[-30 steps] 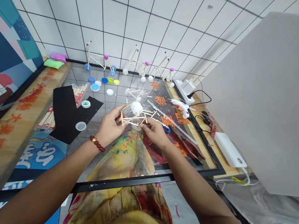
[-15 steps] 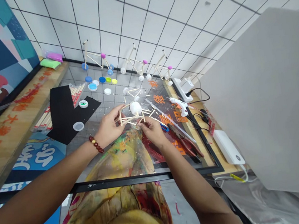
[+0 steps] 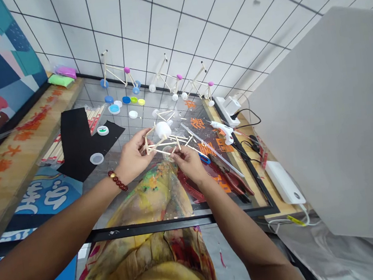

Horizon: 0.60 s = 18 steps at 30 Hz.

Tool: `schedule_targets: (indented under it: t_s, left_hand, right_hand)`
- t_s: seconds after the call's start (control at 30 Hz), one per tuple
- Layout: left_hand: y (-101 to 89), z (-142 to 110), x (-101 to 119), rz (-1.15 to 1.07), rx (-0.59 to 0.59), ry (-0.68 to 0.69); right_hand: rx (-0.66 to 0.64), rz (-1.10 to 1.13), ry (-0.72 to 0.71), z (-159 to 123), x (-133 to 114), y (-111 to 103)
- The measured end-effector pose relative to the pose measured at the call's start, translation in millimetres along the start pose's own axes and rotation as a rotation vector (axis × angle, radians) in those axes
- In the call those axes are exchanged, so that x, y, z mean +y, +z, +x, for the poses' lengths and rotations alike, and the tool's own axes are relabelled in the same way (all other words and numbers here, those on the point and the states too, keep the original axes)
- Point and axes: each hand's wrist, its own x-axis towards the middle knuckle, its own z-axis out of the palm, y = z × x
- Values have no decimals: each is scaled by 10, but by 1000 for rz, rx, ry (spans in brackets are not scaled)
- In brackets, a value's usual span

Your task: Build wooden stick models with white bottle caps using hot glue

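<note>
Above the table, both hands hold a frame of thin wooden sticks with a round white bottle cap at its far side. My left hand, a beaded bracelet at its wrist, grips the frame's left end between thumb and fingers. At the opposite end, my right hand is closed in a pinch around a stick of the frame. Whether its fingertips also hold a separate small piece is hard to see. Just beyond lie loose stick pieces and a small stick assembly.
Several stick-and-cap models stand along the wall. To the right are a glue gun, a clear glue stick, red-handled pliers and a power strip. Black sheet, stick packs and coloured caps lie left.
The frame has tilted and shifted slightly left, with its white cap turning more towards me. My left hand has moved a little left; my right hand stays nearly in place.
</note>
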Motion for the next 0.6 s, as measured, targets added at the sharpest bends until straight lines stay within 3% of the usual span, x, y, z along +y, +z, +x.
schedule_targets:
  t_s: [0.13, 0.33, 0.6]
  left_hand:
    - [-8, 8, -6, 0, 8, -14]
    - [-23, 7, -34, 35, 5, -28]
    - [8, -15, -13, 73, -9, -20]
  right_hand:
    - [12, 143, 116, 18, -5, -10]
    - [64, 262, 154, 24, -12, 17]
    - [85, 218, 204, 3, -48, 42]
